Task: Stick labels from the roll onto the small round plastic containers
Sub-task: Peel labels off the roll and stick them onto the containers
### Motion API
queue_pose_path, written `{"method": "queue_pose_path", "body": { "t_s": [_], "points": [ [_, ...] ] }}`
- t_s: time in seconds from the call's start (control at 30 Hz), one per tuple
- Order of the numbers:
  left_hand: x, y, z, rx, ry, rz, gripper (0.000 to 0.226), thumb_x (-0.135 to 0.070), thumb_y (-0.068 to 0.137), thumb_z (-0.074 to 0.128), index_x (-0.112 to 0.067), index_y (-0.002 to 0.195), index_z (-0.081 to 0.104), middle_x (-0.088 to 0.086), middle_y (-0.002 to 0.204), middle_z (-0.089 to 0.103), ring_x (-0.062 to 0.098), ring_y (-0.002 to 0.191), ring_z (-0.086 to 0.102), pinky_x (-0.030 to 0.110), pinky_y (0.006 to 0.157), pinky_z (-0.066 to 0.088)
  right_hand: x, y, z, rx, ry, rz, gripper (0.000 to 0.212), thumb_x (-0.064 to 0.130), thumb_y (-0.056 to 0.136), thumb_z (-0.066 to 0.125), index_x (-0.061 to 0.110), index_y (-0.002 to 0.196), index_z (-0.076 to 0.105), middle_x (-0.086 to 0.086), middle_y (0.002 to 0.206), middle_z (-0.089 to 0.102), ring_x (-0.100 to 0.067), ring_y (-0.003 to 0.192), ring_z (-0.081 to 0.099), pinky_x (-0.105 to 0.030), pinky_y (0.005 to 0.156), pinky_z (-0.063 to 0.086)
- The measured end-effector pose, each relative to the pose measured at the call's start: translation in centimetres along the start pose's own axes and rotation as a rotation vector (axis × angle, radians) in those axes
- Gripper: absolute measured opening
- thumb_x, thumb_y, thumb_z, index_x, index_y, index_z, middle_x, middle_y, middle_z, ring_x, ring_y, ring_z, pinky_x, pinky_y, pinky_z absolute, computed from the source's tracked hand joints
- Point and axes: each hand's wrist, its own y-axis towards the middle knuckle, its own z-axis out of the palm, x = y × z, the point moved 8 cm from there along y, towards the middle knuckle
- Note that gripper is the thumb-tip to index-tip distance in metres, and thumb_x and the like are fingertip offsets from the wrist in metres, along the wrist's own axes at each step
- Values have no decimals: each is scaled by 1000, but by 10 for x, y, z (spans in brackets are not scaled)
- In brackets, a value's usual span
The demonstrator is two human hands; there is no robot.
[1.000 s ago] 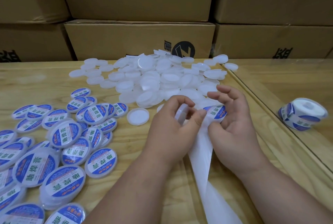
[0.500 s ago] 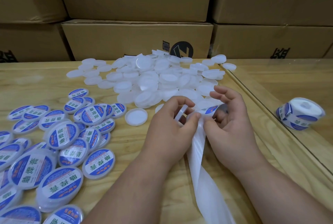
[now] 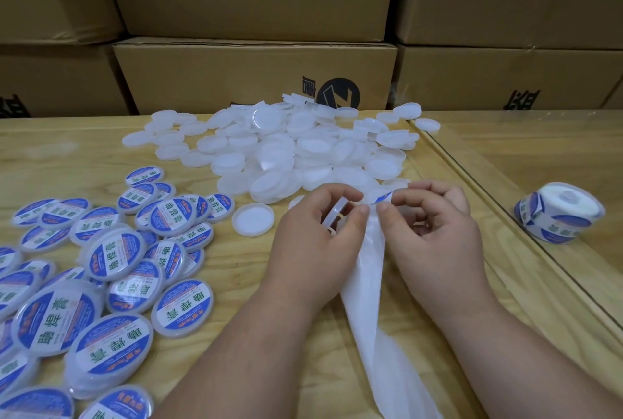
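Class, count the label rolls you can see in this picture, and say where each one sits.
1. The label roll sits alone on the table, to the right of both hands. Others may lie out of view.

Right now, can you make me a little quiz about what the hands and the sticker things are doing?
1. True or false: the left hand holds a plain container.
2. Which pile lies nearer the boxes: A, plain containers, or B, labelled containers?
3. Fill in: the right hand pinches a blue and white ____.

Key: 1 true. 2 A. 3 label.
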Motion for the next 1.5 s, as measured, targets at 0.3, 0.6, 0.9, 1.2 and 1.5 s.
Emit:
{"method": "queue_pose_path", "body": {
  "t_s": [0.3, 0.6, 0.9, 1.2, 1.5],
  "points": [
    [2, -1, 4, 48, 69, -21, 5, -36, 88, 71, -41, 89, 71, -24, 86, 71, 3, 76, 66, 18, 64, 52, 1, -2, 6, 63, -37, -6, 24, 12, 86, 77, 32, 75, 71, 15, 122, 51, -18, 78, 62, -14, 63, 48],
    [2, 1, -5, -54, 6, -36, 8, -37, 85, 62, -36, 81, 70, -19, 70, 69, 3, 67, 62, 22, 62, 49, -2, -3, 7, 54, -43, 38, 22, 6, 83, 72, 24, 72, 65, 13, 113, 53, -4, 69, 56, -10, 58, 44],
    [4, 0, -25, -268, -139, -99, 17, -28, 91, 67, -44, 86, 71, -16, 73, 72, 9, 71, 69, 15, 53, 49, -6, -2, 0, -1, -60, 88, 20, 2, 82, 63, 17, 70, 63, 1, 92, 59, -4, 64, 52, -6, 60, 41],
    [-1, 0, -22, -231, -149, -92, 22, -23, 91, 66, -43, 89, 72, -14, 75, 71, 14, 70, 67, 19, 52, 50, -8, -1, -2, -13, 19, 49, 36, 3, 88, 65, 38, 94, 58, 1, 93, 56, -9, 58, 46, -14, 57, 43],
    [2, -1, -11, -121, -115, -137, 23, -20, 89, 64, -40, 85, 74, -7, 66, 62, 14, 57, 56, 18, 46, 44, 12, -4, 7, 71, -66, -137, 47, -9, 88, 63, 38, 85, 68, 11, 96, 50, -6, 61, 48, -6, 66, 41]
  ]
}}
